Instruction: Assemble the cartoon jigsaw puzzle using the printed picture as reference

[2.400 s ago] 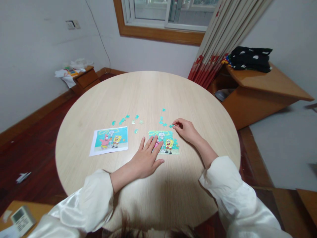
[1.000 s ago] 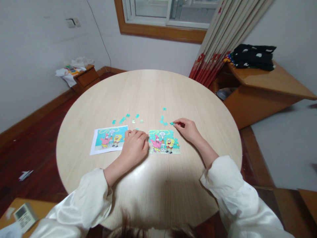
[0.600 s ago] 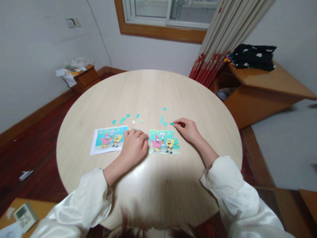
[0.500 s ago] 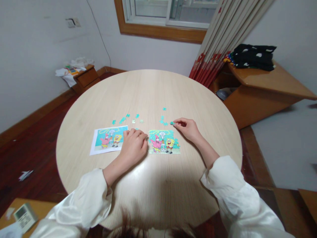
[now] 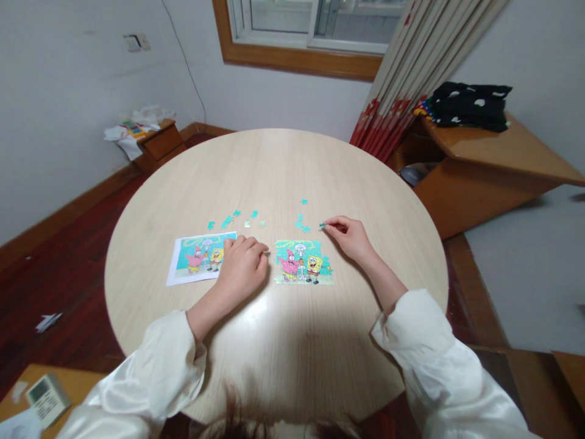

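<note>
My right hand (image 5: 350,238) pinches a small teal puzzle piece (image 5: 322,225) between thumb and fingertips, just above the table and beyond the right top corner of the jigsaw puzzle (image 5: 301,262). That puzzle shows cartoon figures on teal, and its right edge is uneven. To its left, my left hand (image 5: 244,262) rests with fingers curled; the fingertips face away, and whatever they hold, if anything, is hidden. It covers the right part of a printed reference picture (image 5: 196,259) on white paper. Loose teal pieces (image 5: 227,222) lie behind the print, with more pieces (image 5: 300,224) behind the puzzle.
The round wooden table (image 5: 283,164) fills the middle. A lone piece (image 5: 304,201) lies farther back. At the right stands a brown cabinet (image 5: 493,177) with a black cloth (image 5: 473,105) on it. At lower left is a small device with a screen (image 5: 48,399).
My right hand has lifted and turned the piece slightly, moving it a little right. My left hand has shifted slightly left, away from the puzzle's edge.
</note>
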`<action>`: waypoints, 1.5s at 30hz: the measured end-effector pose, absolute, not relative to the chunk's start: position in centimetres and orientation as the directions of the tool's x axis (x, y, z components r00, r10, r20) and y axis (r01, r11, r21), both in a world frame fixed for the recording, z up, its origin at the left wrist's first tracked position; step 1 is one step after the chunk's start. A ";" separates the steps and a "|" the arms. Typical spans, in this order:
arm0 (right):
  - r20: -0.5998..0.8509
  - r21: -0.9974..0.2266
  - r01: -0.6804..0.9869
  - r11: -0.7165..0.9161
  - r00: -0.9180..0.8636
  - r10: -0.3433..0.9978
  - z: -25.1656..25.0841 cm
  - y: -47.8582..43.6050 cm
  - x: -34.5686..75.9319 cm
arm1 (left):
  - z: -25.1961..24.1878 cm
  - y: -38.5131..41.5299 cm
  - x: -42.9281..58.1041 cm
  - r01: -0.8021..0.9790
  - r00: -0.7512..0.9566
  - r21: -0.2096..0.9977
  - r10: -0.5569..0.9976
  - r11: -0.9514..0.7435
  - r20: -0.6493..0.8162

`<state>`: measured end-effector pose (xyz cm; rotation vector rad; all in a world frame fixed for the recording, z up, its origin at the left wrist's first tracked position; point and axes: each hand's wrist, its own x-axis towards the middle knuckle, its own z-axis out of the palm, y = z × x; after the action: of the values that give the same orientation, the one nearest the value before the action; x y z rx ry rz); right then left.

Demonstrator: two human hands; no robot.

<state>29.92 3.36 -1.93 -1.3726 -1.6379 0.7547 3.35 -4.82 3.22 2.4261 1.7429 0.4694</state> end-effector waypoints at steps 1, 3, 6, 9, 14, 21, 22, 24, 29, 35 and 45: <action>0.223 -0.859 0.465 0.214 -0.035 0.974 -1.9 3.4 29.9 | 3.3 -4.8 3.4 0.906 0.288 0.272 0.943 -0.325 0.168; 0.219 -0.859 0.468 0.206 -0.027 0.975 -1.9 3.4 29.9 | 3.3 -4.8 3.4 0.912 0.282 0.270 0.950 -0.310 0.138; 0.214 -0.861 0.468 0.198 -0.021 0.977 -1.9 3.4 29.9 | 3.5 -4.8 3.5 0.917 0.278 0.269 0.955 -0.296 0.104; 0.210 -0.865 0.463 0.193 -0.014 0.978 -1.9 3.4 29.9 | 3.5 -4.8 3.5 0.917 0.278 0.270 0.956 -0.293 0.095; 0.193 -0.884 0.430 0.182 -0.018 0.981 -2.2 3.4 30.0 | 3.5 -4.7 3.5 0.918 0.277 0.268 0.957 -0.291 0.088; 0.157 -0.926 0.342 0.158 -0.030 0.987 -2.4 3.5 29.9 | 3.5 -4.7 3.5 0.920 0.274 0.272 0.959 -0.283 0.073; 0.159 -0.925 0.344 0.161 -0.033 0.987 -2.4 3.5 29.9 | 3.5 -4.7 3.5 0.921 0.273 0.269 0.959 -0.282 0.069; 0.176 -0.912 0.370 0.178 -0.040 0.984 -2.2 3.4 30.0 | 3.6 -4.7 3.5 0.923 0.272 0.265 0.960 -0.279 0.061; 0.222 -0.875 0.427 0.228 -0.065 0.973 -2.1 3.3 30.1 | 3.8 -4.7 3.5 0.926 0.264 0.267 0.963 -0.267 0.047; 0.219 -0.885 0.412 0.219 -0.046 0.975 -2.2 3.4 30.1 | 4.0 -4.6 3.5 0.925 0.259 0.277 0.965 -0.258 0.037; 0.169 -0.928 0.334 0.167 -0.022 0.985 -1.8 3.1 29.7 | 3.9 -4.6 3.5 0.924 0.262 0.280 0.965 -0.261 0.034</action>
<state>29.73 3.13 -1.82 -1.3220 -1.5243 0.8934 3.52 -4.64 3.92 2.3257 1.7699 0.2930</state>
